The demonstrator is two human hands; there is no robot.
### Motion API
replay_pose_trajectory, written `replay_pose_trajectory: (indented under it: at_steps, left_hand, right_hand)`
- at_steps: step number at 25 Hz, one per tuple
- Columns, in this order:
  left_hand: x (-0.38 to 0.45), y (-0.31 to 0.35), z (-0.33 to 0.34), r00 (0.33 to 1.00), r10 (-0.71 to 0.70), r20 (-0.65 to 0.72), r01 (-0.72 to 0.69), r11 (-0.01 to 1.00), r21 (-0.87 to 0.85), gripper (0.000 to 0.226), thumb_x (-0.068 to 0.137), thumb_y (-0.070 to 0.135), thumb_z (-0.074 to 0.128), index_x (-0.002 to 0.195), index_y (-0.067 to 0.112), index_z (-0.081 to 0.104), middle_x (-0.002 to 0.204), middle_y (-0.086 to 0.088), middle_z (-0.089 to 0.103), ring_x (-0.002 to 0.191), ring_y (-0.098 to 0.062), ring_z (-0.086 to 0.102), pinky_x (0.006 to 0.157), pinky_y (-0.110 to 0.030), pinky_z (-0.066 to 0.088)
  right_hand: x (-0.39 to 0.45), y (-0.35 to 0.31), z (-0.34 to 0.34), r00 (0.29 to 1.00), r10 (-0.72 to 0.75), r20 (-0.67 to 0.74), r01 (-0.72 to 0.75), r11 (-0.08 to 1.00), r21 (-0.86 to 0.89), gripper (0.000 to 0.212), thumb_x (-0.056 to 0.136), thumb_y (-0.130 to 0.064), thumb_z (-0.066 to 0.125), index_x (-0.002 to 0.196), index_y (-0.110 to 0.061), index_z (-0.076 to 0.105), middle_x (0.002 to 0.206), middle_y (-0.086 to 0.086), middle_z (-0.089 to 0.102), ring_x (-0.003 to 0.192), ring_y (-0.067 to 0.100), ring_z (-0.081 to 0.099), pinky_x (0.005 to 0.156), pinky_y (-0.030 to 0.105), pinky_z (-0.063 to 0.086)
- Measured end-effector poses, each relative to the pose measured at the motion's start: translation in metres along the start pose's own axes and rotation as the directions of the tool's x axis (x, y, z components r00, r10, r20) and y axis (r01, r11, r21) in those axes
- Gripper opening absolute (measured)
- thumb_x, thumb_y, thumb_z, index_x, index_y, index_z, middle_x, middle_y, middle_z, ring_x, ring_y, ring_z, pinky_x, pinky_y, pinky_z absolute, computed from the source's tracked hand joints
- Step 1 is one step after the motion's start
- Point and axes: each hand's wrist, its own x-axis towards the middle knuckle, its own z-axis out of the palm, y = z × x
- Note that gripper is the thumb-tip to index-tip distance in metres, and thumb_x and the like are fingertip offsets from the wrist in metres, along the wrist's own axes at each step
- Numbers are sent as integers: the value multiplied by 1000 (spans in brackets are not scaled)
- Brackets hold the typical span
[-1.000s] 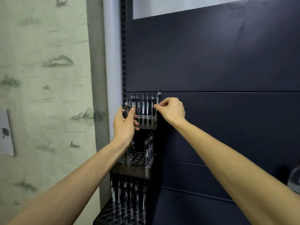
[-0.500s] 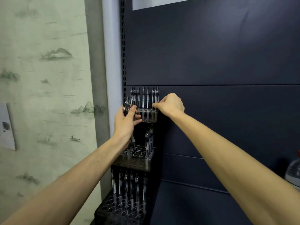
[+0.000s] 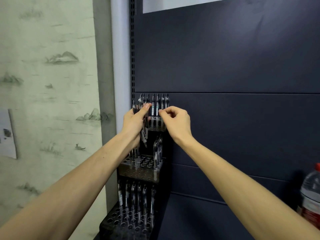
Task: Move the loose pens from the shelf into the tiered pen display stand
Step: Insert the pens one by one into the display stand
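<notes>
Our right hand (image 3: 174, 121) has left the seated pen, now pinching nothing we can see — our left hand (image 3: 134, 121) still grips the spare pens (image 3: 144, 134) beside the stand's top tier (image 3: 156, 126)

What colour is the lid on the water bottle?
Red. The bottle sits at the right edge of the head view, and its cap is partly cut off.

The water bottle (image 3: 310, 196) is cut off at the right edge; the left hand (image 3: 134, 122) hides part of its pen bundle (image 3: 144, 134).

L hand (image 3: 134, 121) grips a pen bunch (image 3: 144, 134) by the stand (image 3: 138, 172) top tier, R hand (image 3: 174, 122) w/ fingers curled at the top-row pens (image 3: 157, 105); bottle (image 3: 311, 194) far right.
</notes>
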Motion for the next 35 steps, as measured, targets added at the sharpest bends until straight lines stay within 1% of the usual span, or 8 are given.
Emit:
replay_pose_trajectory:
  at_steps: [6,9,13,19,22,25,31,35]
  left_hand:
    - [1,1,-4,1000,14,-2,-13,993,117,29,100,26,66,122,8,71,109,-14,74,99,-31,71,91,-50,59]
    - [0,2,-3,999,31,-13,-29,991,133,33,100,23,67,123,0,67,103,-18,70,91,-31,68,80,-46,60]
    - [-2,4,-5,1000,17,3,-17,992,123,31,99,23,68,120,1,69,95,-15,71,79,-26,70,71,-40,63]
    - [-1,8,-13,978,206,-27,-188,936,297,30,103,37,60,86,13,67,68,-3,57,53,-7,50,57,-24,43]
    - [-2,9,-17,975,221,6,-211,922,325,30,106,39,54,90,18,67,67,-5,58,52,-9,52,58,-27,48]
    - [-1,11,-14,975,214,59,-221,909,354,32,107,38,50,107,11,67,57,6,52,48,-8,45,49,-24,42]
    - [-3,16,1,970,234,67,-238,856,459,26,104,42,53,92,18,52,66,7,49,54,-10,42,54,-29,36]
    - [-5,18,3,981,184,58,-193,922,337,15,101,25,42,87,23,43,56,12,43,47,-8,33,46,-25,27]
  right_hand:
    - [-3,0,-7,978,-124,167,135,990,-52,14,85,-43,77,89,-31,82,82,-17,75,81,3,69,82,38,58]
    - [-6,2,-5,966,-159,202,199,961,-194,20,81,-52,78,92,-35,82,84,-17,73,79,5,65,77,37,56]
    - [-5,-1,-3,968,-141,206,193,945,-263,20,83,-45,79,98,-31,81,91,-15,75,87,5,66,80,34,55]
    - [29,-10,-12,999,39,4,-39,999,7,14,75,-38,88,83,-27,82,84,-13,78,89,5,72,92,37,58]
    - [49,-22,-25,991,82,-109,-81,997,15,12,77,-41,86,74,-33,77,81,-14,76,87,8,72,89,38,59]
    - [58,-28,-26,984,86,-158,-87,996,3,14,81,-40,83,85,-28,79,78,-12,76,79,11,74,84,37,61]
    - [58,-26,-22,989,68,-134,-81,992,-96,17,81,-43,81,91,-29,79,80,-12,76,81,11,73,82,37,60]
    - [55,-21,-20,989,78,-127,-93,989,-116,15,79,-43,82,86,-30,76,82,-9,76,81,15,74,82,38,60]
